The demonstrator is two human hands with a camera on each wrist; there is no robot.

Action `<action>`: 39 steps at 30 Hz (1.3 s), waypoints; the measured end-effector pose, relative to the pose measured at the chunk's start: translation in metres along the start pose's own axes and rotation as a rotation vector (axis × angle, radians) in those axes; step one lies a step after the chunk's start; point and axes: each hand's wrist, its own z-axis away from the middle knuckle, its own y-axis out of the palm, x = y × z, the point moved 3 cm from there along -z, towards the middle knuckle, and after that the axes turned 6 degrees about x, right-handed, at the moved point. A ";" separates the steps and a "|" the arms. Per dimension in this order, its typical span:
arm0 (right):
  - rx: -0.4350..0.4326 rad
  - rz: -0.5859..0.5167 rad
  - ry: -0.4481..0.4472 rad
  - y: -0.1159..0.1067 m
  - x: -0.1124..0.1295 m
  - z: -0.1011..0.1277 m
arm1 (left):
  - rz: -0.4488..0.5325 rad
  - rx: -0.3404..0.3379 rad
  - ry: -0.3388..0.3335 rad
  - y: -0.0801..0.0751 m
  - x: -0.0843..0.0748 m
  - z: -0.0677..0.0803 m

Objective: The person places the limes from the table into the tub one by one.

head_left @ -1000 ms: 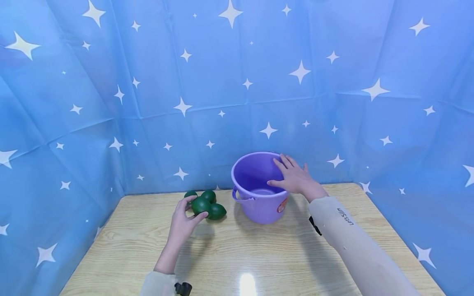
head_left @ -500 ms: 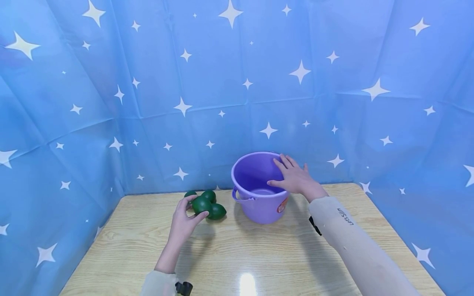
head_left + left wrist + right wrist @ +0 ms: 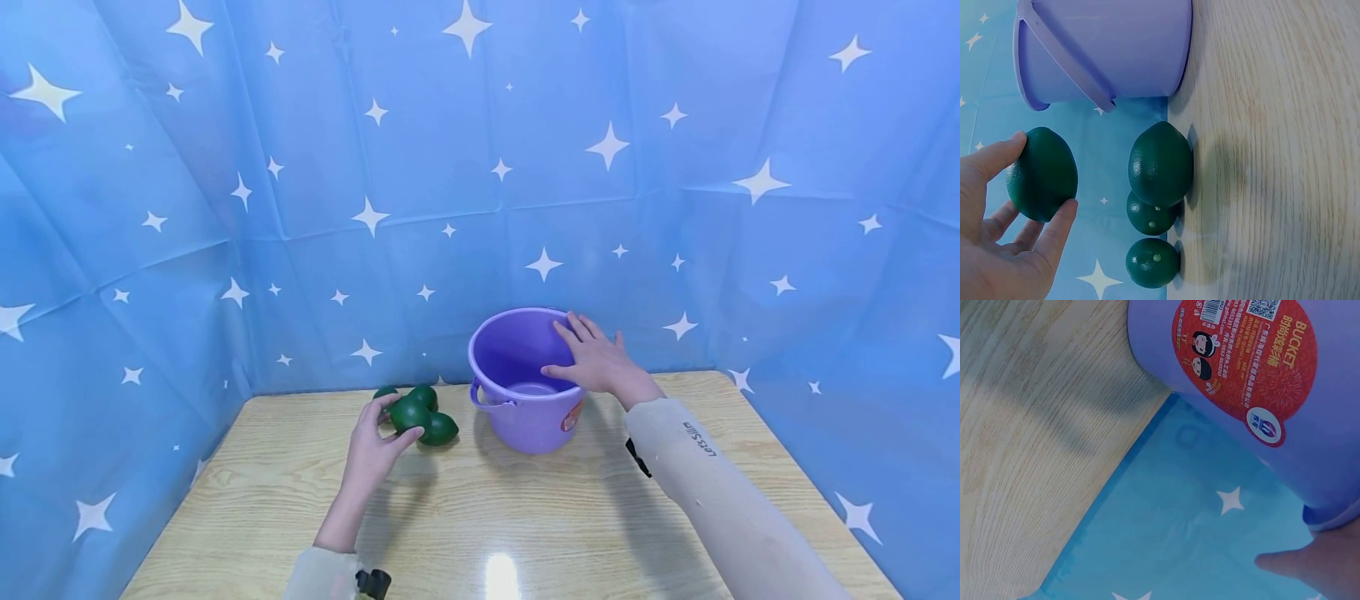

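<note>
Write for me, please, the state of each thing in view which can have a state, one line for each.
Purple bucket: upright on the wooden table, uncovered.
Bucket handle: swung down, on the side facing the fruits.
Held lime-like fruit: lifted off the table.
Three other lime-like fruits: resting on the table.
Left hand: holding one fruit.
Right hand: spread over the bucket's rim.
Star-patterned cloth: hanging, creased.

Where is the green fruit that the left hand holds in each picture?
Head: green fruit just left of centre, below the middle, in the left hand.
Left wrist: left side, just below mid-height; three other green fruits to its right.
Right wrist: not in it.
Shared landmark: the purple bucket, in all three views.
</note>
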 end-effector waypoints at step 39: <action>0.005 0.000 0.005 -0.001 0.002 0.001 | -0.012 -0.007 0.024 0.001 -0.009 -0.004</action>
